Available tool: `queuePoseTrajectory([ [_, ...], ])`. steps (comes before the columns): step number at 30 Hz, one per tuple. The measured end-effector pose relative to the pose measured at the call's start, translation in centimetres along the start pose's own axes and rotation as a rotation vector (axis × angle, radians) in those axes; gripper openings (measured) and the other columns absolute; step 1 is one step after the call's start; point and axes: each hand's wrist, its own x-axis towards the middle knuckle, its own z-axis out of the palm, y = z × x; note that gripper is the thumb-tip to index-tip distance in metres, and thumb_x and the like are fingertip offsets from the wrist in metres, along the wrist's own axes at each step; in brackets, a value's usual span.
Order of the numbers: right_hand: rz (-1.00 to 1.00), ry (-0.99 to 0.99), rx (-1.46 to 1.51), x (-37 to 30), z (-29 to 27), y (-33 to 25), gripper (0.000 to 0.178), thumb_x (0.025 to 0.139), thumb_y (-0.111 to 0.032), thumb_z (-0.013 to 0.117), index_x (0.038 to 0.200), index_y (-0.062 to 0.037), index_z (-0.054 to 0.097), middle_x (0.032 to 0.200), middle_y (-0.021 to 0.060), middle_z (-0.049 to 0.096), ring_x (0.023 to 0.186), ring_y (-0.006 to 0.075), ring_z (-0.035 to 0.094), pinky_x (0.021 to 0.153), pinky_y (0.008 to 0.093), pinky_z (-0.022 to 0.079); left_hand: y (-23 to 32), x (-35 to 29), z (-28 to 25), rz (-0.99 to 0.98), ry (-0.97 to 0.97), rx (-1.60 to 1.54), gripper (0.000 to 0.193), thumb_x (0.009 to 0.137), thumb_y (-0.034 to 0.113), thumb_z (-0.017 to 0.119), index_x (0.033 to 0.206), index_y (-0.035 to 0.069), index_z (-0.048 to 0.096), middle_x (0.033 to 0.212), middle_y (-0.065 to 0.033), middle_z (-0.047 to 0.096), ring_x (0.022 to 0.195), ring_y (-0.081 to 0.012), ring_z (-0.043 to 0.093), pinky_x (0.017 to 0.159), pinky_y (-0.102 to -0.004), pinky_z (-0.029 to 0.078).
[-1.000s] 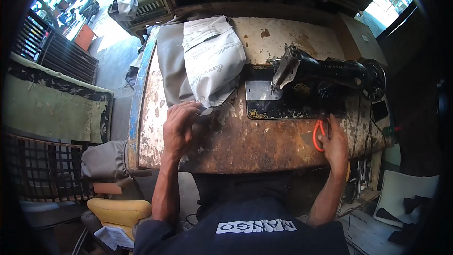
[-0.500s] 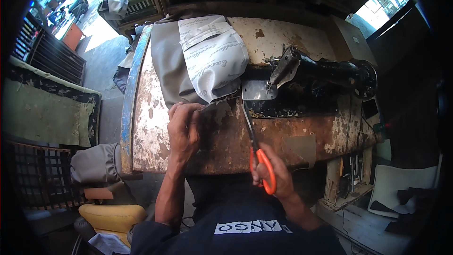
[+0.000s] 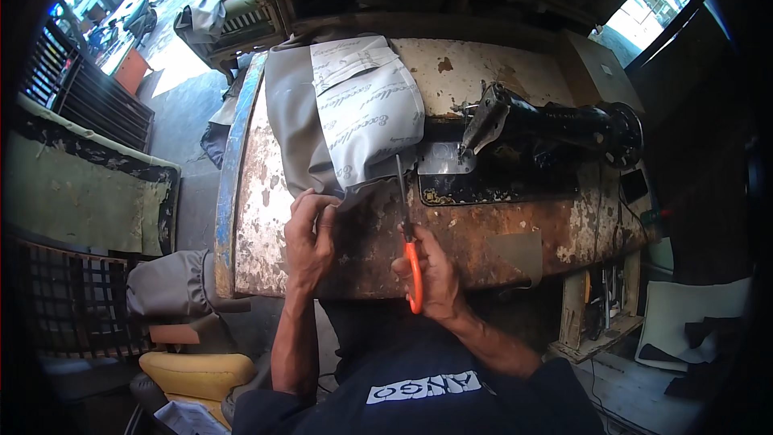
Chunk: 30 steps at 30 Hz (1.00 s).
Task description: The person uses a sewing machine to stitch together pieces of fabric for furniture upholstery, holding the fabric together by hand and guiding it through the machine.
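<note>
My desk (image 3: 483, 217) is worn, its pale paint flaked to brown, its left edge blue. On it I have grey material (image 3: 366, 113) with a pale printed face, a black sewing machine (image 3: 555, 120) and, near the front edge, a flat grey-brown piece (image 3: 519, 256).

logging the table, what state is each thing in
grey fabric: partly folded over, pale printed backing up
orange-handled scissors: held, blades at the grey fabric; open or closed unclear
left hand: fingers closed on grey fabric's near edge
right hand: closed around scissor handles
sewing machine: upright; running or not unclear
table: worn, paint flaking
</note>
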Motion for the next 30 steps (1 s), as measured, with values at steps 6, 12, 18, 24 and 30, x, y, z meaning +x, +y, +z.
queuePoseTrajectory([
  [6,-0.190,0.328,-0.733,-1.3,-8.6,-2.5,0.056,0.092,-0.012,0.081,0.143,-0.0015,0.062,0.101,0.0135,0.071,0.081,0.0247,0.072,0.075,0.0391,0.059,-5.0,-6.4,-16.8,-0.289,-0.191,-0.357,0.019,0.099,0.012,0.059,0.098,-0.005,0.067,0.096,-0.0104,0.068,0.111,-0.0232,0.062,0.114,-0.0399,0.040],
  [12,-0.158,0.529,-1.206,-0.8,-14.2,-3.1,0.051,0.097,-0.018,0.072,0.143,0.0009,0.061,0.128,0.0197,0.064,0.122,0.0395,0.058,0.106,0.0499,0.047,1.5,-5.3,-16.2,-0.382,0.713,0.826,0.023,0.109,0.013,0.055,0.122,-0.002,0.066,0.117,-0.0128,0.068,0.109,-0.0241,0.064,0.102,-0.0363,0.047],
  [18,-0.464,0.202,-0.805,2.9,-7.3,-3.8,0.046,0.093,-0.011,0.075,0.136,-0.0004,0.067,0.124,0.0183,0.067,0.116,0.0376,0.063,0.101,0.0457,0.051,3.4,-1.1,-0.4,-0.001,0.267,0.982,0.033,0.093,0.015,0.071,0.125,0.006,0.070,0.119,-0.0154,0.069,0.119,-0.0307,0.062,0.113,-0.0493,0.036],
  [24,-0.802,-0.105,-0.784,9.9,-1.7,-2.7,0.081,0.085,-0.007,0.081,0.158,-0.0200,0.050,0.147,0.0170,0.054,0.133,0.0398,0.056,0.113,0.0464,0.048,2.5,-3.2,-6.5,0.230,0.118,0.772,0.029,0.084,0.009,0.072,0.112,0.013,0.077,0.098,-0.0027,0.073,0.098,-0.0247,0.066,0.101,-0.0441,0.041],
  [30,-0.837,-0.128,-1.084,14.3,-0.5,-1.0,0.036,0.084,-0.005,0.063,0.114,-0.0191,0.079,0.129,0.0088,0.074,0.136,0.0316,0.059,0.113,0.0722,0.034,5.6,-9.8,-13.5,0.234,-0.085,0.746,0.025,0.085,0.006,0.069,0.106,0.014,0.080,0.102,-0.0016,0.077,0.097,-0.0237,0.068,0.098,-0.0414,0.045],
])
